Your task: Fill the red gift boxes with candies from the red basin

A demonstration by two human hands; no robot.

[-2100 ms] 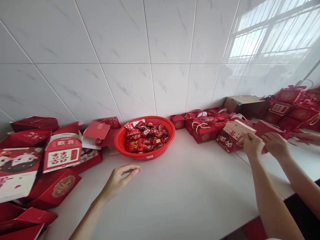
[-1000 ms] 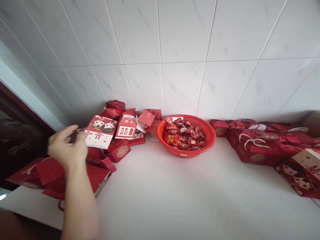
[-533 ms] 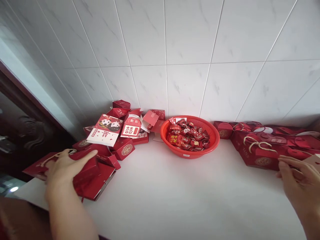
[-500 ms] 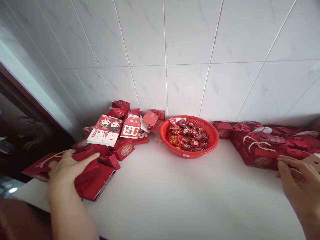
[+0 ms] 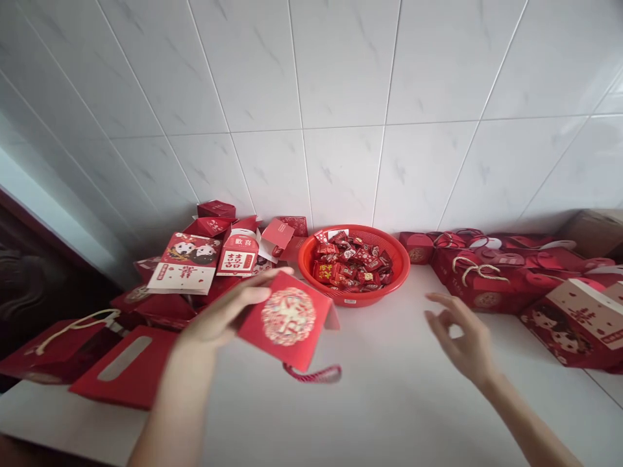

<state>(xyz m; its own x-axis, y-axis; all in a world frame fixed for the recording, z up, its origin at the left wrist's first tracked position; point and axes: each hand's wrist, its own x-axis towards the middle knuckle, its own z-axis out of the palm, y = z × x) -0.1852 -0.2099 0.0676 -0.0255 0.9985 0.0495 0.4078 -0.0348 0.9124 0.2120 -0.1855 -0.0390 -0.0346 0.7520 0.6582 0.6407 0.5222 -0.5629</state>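
Note:
My left hand (image 5: 231,308) is closed around a red gift box (image 5: 292,318), held tilted above the table in front of the basket. A round cream emblem decorates its near face, and a dark red cord loop hangs from its underside. To the right, my right hand (image 5: 457,337) hovers over the white table with nothing in it. Its fingers are curved and apart from the thumb. Between the hands and further back sits a red plastic basket (image 5: 403,269) of wrapped candies (image 5: 350,259).
Several folded and part-folded red boxes (image 5: 160,311) are heaped at the left, one a flat red box (image 5: 126,370) with a slot. Finished-looking boxes with cord bows (image 5: 481,279) line the right, beside a panda-like cartoon box (image 5: 574,318). A tiled wall (image 5: 341,78) rises behind.
My left hand has lifted the red box from the left heap and brought it toward the middle. My right hand has moved left, away from the boxes at the right. The view has turned rightward.

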